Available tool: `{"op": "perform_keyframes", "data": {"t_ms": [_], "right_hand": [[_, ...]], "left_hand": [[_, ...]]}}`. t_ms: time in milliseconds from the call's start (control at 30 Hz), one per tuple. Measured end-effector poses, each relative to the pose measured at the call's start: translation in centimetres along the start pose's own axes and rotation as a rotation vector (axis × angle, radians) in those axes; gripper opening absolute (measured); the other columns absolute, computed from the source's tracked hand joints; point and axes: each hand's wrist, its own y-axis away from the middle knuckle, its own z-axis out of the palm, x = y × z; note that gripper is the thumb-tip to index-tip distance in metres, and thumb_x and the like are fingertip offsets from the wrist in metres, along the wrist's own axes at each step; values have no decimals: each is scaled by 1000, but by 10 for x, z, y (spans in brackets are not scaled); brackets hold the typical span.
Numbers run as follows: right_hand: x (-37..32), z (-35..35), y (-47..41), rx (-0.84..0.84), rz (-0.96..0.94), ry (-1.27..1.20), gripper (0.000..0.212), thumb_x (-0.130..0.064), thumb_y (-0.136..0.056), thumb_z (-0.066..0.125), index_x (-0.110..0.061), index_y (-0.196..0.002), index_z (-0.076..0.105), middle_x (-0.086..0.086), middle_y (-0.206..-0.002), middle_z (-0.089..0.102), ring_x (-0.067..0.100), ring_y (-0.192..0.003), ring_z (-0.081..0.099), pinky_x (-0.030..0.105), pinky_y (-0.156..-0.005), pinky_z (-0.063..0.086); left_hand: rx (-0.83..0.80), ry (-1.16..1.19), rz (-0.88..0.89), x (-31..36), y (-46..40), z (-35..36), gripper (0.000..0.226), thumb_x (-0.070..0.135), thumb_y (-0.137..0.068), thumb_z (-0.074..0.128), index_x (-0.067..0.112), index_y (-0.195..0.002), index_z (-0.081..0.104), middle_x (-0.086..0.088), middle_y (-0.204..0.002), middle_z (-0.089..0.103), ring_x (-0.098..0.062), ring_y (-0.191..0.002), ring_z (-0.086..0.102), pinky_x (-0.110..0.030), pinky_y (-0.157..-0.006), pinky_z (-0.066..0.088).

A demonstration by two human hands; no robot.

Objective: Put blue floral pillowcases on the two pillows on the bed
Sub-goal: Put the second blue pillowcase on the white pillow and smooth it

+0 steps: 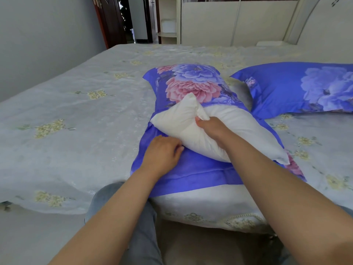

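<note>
A white pillow (238,125) lies half inside a blue floral pillowcase (191,81) near the bed's front edge. Its far half is covered; the near half sticks out bare over the case's flat lower layer (191,175). My right hand (212,129) pinches a bunched corner of the bare pillow. With fingers curled, my left hand (162,155) presses on the lower layer of the pillowcase beside the pillow's left end. A second pillow in a blue floral pillowcase (298,88) lies to the right.
The bed (76,111) carries a pale grey sheet with yellow flowers. A headboard (315,22) stands at the far right, a wardrobe (210,20) behind, an open doorway (137,20) at the back left. My knees touch the bed's front edge.
</note>
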Motion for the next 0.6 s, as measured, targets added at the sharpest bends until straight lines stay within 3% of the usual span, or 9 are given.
{"op": "perform_keyframes", "data": {"t_ms": [67,133,267,433,600], "right_hand": [[-4,-3,-9,6,3,-10,44,-41,-92,55,-8,-119,61,8,-112,65,23,-99,61,38,-93,49],[-10,-6,-18,19,24,18,46,-44,-91,54,-8,-119,61,9,-110,65,24,-98,62,39,-94,48],[-18,-16,-37,63,39,13,46,-43,-91,54,-6,-119,59,11,-111,63,24,-95,60,35,-88,47],[-22,-28,-56,79,60,40,47,-40,-94,52,-4,-124,53,10,-113,59,20,-88,54,27,-77,41],[-19,-28,-71,55,75,124,52,-41,-95,49,-3,-130,49,11,-128,54,21,-103,53,24,-79,34]], "left_hand": [[-247,-75,-67,-7,1,28,51,47,-91,47,18,-133,47,-3,-137,50,-24,-130,41,-40,-111,23],[-359,-89,-174,-15,1,46,71,58,-93,34,16,-149,21,-2,-156,21,-23,-141,24,-38,-115,17],[-284,-152,-289,-22,-22,53,70,56,-96,25,17,-152,7,3,-159,7,-31,-131,34,-40,-102,35],[-398,-122,-338,-43,-59,52,64,40,-100,28,21,-151,-6,9,-158,-10,-31,-113,51,-37,-75,44],[-490,-163,-367,-59,-86,54,59,31,-100,30,18,-151,3,3,-159,0,-31,-123,46,-41,-87,42]]}}
